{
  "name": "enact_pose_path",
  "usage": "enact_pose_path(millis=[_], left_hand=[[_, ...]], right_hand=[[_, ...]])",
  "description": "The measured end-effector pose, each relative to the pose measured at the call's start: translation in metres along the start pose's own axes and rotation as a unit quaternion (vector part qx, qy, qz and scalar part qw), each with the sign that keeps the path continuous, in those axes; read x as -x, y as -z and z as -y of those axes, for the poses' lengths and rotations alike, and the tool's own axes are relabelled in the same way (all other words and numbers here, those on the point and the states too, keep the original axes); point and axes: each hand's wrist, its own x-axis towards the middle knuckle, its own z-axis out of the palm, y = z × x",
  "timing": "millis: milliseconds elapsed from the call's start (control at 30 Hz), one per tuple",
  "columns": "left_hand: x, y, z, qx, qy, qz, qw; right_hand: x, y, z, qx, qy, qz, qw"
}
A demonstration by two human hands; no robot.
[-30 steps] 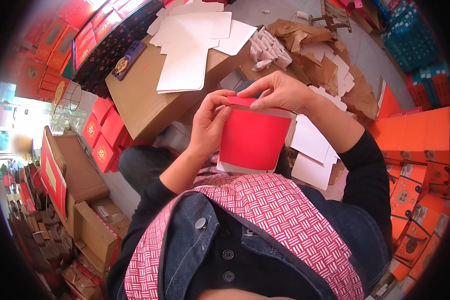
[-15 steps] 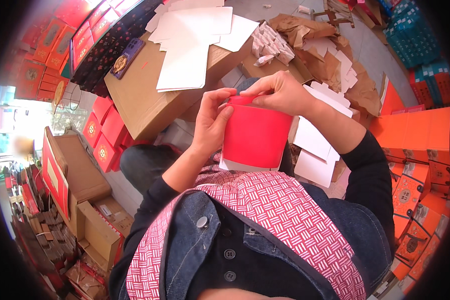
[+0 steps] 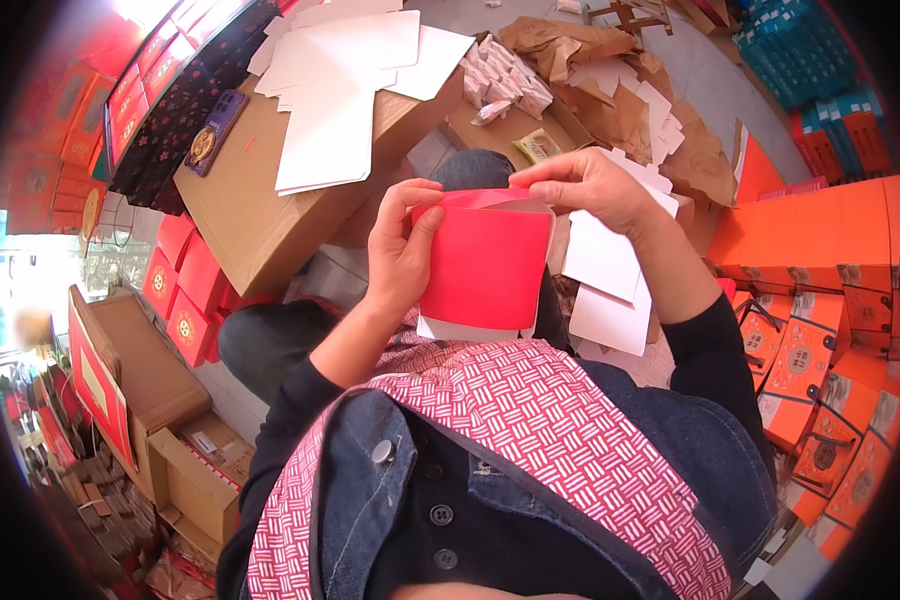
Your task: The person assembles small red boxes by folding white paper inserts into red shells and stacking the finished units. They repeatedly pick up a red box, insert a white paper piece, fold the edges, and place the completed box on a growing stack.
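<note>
In front of my lap is a small red card box (image 3: 485,268), with a strip of white card showing below its lower edge. My left hand (image 3: 402,245) grips the box's upper left side, thumb on the front face and fingers bent over the top edge. At the top right corner, my right hand (image 3: 595,195) pinches the red flap along the rim between thumb and fingers. The inside of the box is mostly hidden. Just right of it lie flat white card blanks (image 3: 610,262).
A large cardboard box (image 3: 235,215) ahead carries white cut-out blanks (image 3: 335,110) and a phone (image 3: 216,130). Beyond are small wrapped packets (image 3: 505,80), a yellow packet (image 3: 538,146) and crumpled brown paper (image 3: 705,175). Orange boxes (image 3: 805,235) line the right; red boxes (image 3: 175,265) stand left.
My right hand has moved from the middle of the top edge to its right corner, and the box's rim looks straighter. The whole view has shifted slightly; a yellow packet now shows.
</note>
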Motion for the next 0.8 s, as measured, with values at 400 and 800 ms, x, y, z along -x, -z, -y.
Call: enact_pose_path(millis=[400,800], left_hand=[[-0.022,-0.024,-0.033,-0.387,-0.139,0.091,0.907],[-0.021,-0.028,-0.035,-0.405,-0.159,0.085,0.896]], right_hand=[[-0.009,-0.038,-0.015,0.036,0.097,-0.125,0.987],[0.002,-0.057,-0.03,-0.044,0.107,-0.209,0.971]])
